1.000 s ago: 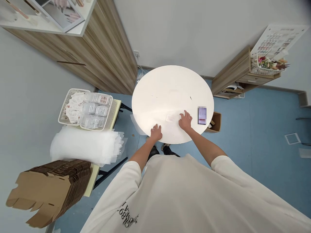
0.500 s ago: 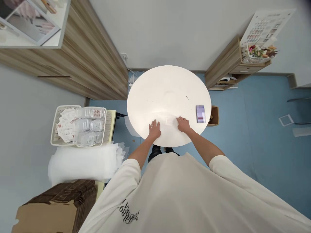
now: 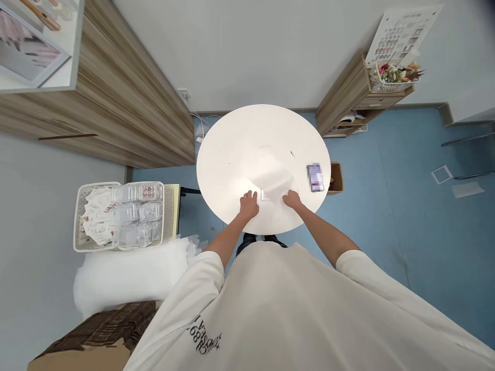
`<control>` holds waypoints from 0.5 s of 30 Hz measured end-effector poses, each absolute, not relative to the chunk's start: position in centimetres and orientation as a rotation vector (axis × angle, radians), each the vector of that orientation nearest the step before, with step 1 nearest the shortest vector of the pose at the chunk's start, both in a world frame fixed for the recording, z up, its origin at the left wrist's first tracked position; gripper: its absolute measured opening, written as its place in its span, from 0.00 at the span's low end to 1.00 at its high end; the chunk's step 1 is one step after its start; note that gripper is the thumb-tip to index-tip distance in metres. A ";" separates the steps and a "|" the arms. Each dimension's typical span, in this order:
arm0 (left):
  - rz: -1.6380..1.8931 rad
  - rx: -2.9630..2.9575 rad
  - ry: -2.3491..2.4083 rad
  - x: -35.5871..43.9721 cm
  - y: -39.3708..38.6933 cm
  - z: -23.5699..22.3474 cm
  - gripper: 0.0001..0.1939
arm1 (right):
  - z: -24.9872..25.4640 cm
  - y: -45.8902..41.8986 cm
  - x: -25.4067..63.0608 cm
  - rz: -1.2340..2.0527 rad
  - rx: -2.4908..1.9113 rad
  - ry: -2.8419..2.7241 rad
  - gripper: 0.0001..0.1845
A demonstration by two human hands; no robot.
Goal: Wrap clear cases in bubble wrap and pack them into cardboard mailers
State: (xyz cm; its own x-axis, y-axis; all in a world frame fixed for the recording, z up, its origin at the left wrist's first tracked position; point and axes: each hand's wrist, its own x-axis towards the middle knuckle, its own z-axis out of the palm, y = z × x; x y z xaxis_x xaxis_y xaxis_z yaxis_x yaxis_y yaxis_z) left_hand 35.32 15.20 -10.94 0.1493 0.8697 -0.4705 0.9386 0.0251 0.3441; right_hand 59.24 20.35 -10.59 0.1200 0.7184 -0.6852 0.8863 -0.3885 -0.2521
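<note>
I stand at a round white table (image 3: 247, 139). My left hand (image 3: 248, 204), a ring on one finger, rests near the table's front edge with its fingers curled against a small clear case (image 3: 265, 195). My right hand (image 3: 293, 199) is closed on the corner of a thin clear plastic bag (image 3: 279, 180), which spreads over the tabletop just beyond the case. The bag is see-through and hard to outline. A phone (image 3: 315, 176) lies flat on the table to the right of my right hand.
At the left, a white basket (image 3: 79, 216) of clear cases and cards sits on a yellow side table. A pile of clear bags (image 3: 127, 273) and flattened cardboard boxes (image 3: 96, 335) lie nearer. A wooden cabinet (image 3: 116, 103), a wooden shelf (image 3: 344, 98) and a small floor carton (image 3: 335, 178) surround the table.
My hands have drawn closer together around the case. The right hand went from spread flat to closed on the bag, which now shows lifted. The view has shifted left.
</note>
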 end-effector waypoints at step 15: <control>-0.131 1.901 1.647 37.3 17.0 -12.1 0.39 | -11.3 17.7 61.0 -0.777 1.701 2.117 0.39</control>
